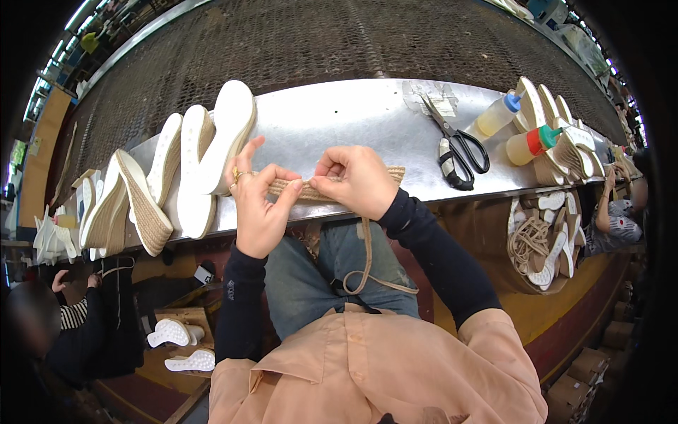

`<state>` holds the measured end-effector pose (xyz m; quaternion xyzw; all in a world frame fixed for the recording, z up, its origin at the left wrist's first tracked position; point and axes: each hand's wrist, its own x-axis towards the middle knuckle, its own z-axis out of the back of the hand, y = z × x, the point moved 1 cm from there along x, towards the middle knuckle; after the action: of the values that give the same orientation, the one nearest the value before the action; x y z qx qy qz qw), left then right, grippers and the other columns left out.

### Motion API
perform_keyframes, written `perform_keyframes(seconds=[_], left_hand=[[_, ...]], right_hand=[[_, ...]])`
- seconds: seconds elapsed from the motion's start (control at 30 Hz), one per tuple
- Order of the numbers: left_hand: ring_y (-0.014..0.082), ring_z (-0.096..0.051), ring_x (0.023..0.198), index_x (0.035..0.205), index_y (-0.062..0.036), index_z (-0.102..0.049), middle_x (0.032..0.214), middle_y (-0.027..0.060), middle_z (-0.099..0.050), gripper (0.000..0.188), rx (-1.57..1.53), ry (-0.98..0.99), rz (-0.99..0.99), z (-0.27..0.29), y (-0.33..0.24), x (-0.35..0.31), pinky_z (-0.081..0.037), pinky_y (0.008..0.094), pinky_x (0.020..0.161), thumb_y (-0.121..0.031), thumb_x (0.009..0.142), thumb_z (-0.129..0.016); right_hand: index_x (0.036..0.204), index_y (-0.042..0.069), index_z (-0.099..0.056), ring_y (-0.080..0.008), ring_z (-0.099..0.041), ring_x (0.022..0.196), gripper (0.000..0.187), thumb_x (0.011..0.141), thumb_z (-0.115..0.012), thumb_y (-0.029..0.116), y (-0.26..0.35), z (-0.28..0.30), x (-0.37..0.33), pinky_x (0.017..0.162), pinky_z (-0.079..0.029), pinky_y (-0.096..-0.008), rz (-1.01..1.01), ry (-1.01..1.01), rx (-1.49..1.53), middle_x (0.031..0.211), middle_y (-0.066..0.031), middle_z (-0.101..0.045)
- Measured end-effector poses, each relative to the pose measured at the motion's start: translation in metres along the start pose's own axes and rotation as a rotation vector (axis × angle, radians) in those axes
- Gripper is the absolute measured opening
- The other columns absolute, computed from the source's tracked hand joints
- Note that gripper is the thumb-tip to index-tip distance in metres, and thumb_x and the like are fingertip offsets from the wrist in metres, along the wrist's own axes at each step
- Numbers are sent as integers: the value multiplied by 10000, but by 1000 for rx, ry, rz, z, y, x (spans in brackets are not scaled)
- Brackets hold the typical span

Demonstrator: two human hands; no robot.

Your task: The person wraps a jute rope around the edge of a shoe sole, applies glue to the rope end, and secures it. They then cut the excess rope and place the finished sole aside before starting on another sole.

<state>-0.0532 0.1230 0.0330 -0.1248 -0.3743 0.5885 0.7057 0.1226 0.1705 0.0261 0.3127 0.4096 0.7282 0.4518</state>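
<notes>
Over the metal table's near edge, my left hand [263, 201] pinches the tan braided jute cord [366, 247] between thumb and forefinger, its other fingers raised. My right hand [359, 180] meets it there, its fingertips closed on the same cord. Behind both hands lies a piece faced with rows of tan braid [397, 174]; its full shape is hidden. From below my right hand the cord's loose length hangs down and curls over my lap.
White-topped wedge soles [226, 131] with braided sides lean at left, and more [565, 141] stand at right. Black scissors [458, 145] lie beside a blue-capped bottle [496, 116] and a green-capped bottle [530, 146]. A sack of soles and cord [512, 275] hangs at right. Other people sit on both sides.
</notes>
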Motion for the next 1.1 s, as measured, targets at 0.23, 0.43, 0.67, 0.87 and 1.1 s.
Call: perform_keyframes(seconds=[0.23, 0.43, 0.67, 0.87, 1.1], left_hand=[[353, -227, 1346, 840, -104, -697, 1447, 190, -354, 150, -61, 49, 8, 1, 7, 3, -141, 493, 1087, -234, 791, -641], [366, -228, 1354, 874, -109, -675, 1465, 198, -317, 151, -21, 57, -23, 3, 7, -1, -136, 490, 1099, -219, 774, -647], [397, -291, 1315, 757, -95, -659, 1410, 224, -378, 170, 78, -47, -68, -7, 3, 2, -164, 495, 1082, -237, 690, -723], [377, -377, 1248, 678, -72, -634, 1288, 245, -475, 219, 55, -148, -48, -16, -1, 2, -207, 499, 1051, -253, 643, -753], [369, -398, 1232, 669, -77, -623, 1242, 240, -503, 219, 1, -118, -8, -13, -4, 3, -232, 513, 1029, -252, 640, -751]], right_hand=[[747, 4, -666, -202, -633, 579, 180, 742, -689, 183, -8, 6, 4, 578, -503, -312, -35, 44, 149, 637, -112, -643], [763, 4, -676, -179, -624, 567, 145, 743, -633, 141, -12, 5, 4, 570, -498, -307, 5, 50, 154, 622, -96, -638], [749, 9, -679, -214, -637, 578, 143, 730, -634, 143, -11, 6, 4, 585, -506, -325, 29, 33, 110, 624, -117, -643], [771, -7, -672, -194, -620, 598, 134, 751, -644, 123, -9, 5, 3, 593, -497, -313, 54, 36, 103, 640, -109, -639], [935, -22, -626, -202, -614, 585, 167, 788, -650, 55, 2, 25, -12, 572, -485, -310, 162, -78, -161, 631, -120, -615]])
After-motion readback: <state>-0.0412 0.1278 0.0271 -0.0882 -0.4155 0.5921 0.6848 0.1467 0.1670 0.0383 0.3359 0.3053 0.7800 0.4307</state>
